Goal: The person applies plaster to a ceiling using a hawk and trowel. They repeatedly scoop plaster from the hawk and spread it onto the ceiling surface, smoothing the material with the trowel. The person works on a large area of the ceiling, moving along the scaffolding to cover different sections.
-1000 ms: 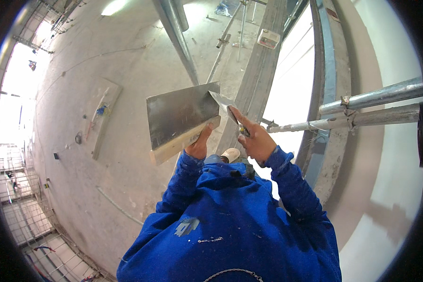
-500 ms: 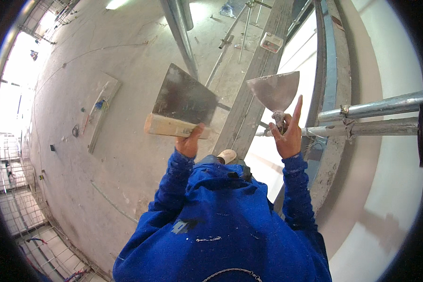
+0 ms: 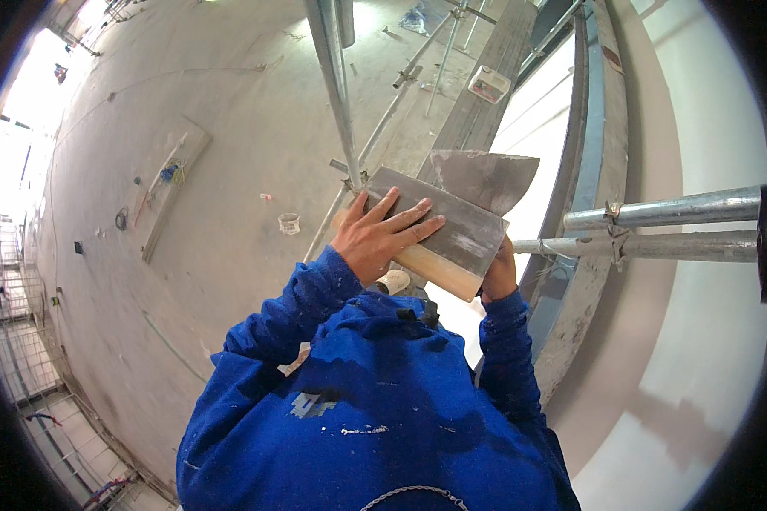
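Wide blade (image 3: pixel 473 234), wooden handle (image 3: pixel 441 271) along its near edge: held slantwise in front of the body, between the hands. Left hand (image 3: pixel 379 237): fingers spread and laid across blade and handle; thumb hidden, so closure cannot be told. Right hand (image 3: pixel 500 272): mostly covered by the blade's right end; its grip cannot be told. Scraper (image 3: pixel 487 175): partly covered by the wide blade. White container (image 3: pixel 489 83): set on planks (image 3: pixel 469 123).

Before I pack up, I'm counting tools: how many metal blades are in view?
2: the rectangular blade under the left hand; the scraper blade partly behind it. Others may be hidden.
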{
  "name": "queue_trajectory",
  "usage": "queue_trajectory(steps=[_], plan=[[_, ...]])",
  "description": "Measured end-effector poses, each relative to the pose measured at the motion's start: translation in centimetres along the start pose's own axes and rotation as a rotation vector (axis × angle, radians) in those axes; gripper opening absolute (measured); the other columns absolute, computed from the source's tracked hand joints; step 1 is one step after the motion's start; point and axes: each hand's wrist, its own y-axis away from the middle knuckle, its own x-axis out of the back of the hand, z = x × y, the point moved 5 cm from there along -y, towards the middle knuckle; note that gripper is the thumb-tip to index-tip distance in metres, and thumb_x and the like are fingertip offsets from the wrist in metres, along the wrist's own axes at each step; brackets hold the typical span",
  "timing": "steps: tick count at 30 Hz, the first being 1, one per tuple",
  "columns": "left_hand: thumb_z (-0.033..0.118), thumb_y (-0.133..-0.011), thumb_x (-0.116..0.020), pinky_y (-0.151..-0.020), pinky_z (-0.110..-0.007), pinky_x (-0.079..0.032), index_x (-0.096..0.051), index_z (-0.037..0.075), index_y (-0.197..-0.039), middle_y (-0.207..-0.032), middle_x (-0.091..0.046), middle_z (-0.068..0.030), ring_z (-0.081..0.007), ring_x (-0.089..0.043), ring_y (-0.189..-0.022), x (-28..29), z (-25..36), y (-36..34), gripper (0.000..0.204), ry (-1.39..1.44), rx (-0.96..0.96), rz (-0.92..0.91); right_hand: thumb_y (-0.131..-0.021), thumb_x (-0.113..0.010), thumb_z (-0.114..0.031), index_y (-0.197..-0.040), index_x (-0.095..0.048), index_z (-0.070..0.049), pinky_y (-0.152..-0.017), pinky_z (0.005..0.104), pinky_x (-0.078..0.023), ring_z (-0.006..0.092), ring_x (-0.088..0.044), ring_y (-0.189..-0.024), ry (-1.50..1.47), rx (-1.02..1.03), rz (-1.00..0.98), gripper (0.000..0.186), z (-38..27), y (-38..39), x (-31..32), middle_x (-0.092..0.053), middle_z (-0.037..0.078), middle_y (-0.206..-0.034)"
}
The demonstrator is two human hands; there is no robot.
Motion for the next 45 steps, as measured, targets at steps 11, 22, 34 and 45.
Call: queue_trajectory(steps=[11, 22, 34, 45], plan=[[0.008, -0.064, -0.065, -0.096, -0.046, -0.029, -0.031, 0.034, -0.130, -0.134, -0.034, 0.0037, -0.0283, -0.036, -0.120, -1.2, 0.2, -0.7, 0.078, -0.011, -0.018, 0.096, -0.075, -0.054, -0.014, -0.095, -0.059, -0.008, -0.059, 0.0309, -0.047, 0.0240, -0.058, -0.065, 0.534, -0.219, -0.385, 0.022, 7.0, 2.3, -1.8, -0.060, 0.007, -0.079], [-0.002, -0.063, -0.055, -0.078, -0.033, -0.044, -0.043, 0.013, -0.124, -0.118, -0.051, -0.0103, -0.0273, -0.052, -0.103, -1.1, -5.8, -1.4, 0.064, 0.689, -0.010, 0.391, -0.074, -0.050, -0.004, -0.092, -0.042, 0.002, -0.035, 0.0223, -0.041, 0.0113, -0.050, -0.042, 0.249, -0.299, -0.169, 0.021, 4.7, 2.5, 1.8, -0.058, 0.011, -0.071], [-0.007, -0.064, -0.058, -0.063, -0.031, -0.044, -0.052, 0.001, -0.089, -0.077, -0.054, -0.0070, -0.0197, -0.055, -0.071, -4.9, -8.1, 2.2, 0.027, 1.951, 0.633, 0.579, -0.086, -0.048, -0.019, -0.097, -0.046, 0.000, -0.035, 0.0235, -0.041, 0.0120, -0.046, -0.039, -0.002, -0.355, -0.213, 0.022, -0.2, 5.2, 1.7, -0.047, 0.004, -0.055], [-0.003, -0.068, -0.058, -0.071, -0.032, -0.045, -0.053, 0.001, -0.100, -0.084, -0.059, -0.0088, -0.0207, -0.058, -0.080, -2.2, -7.9, 3.4, 0.032, 1.161, 0.685, 0.398, -0.083, -0.052, -0.022, -0.090, -0.049, -0.001, -0.039, 0.0226, -0.040, 0.0101, -0.048, -0.044, 0.278, -0.190, -0.192, 0.022, -3.8, 4.0, 1.7, -0.050, 0.004, -0.058]])
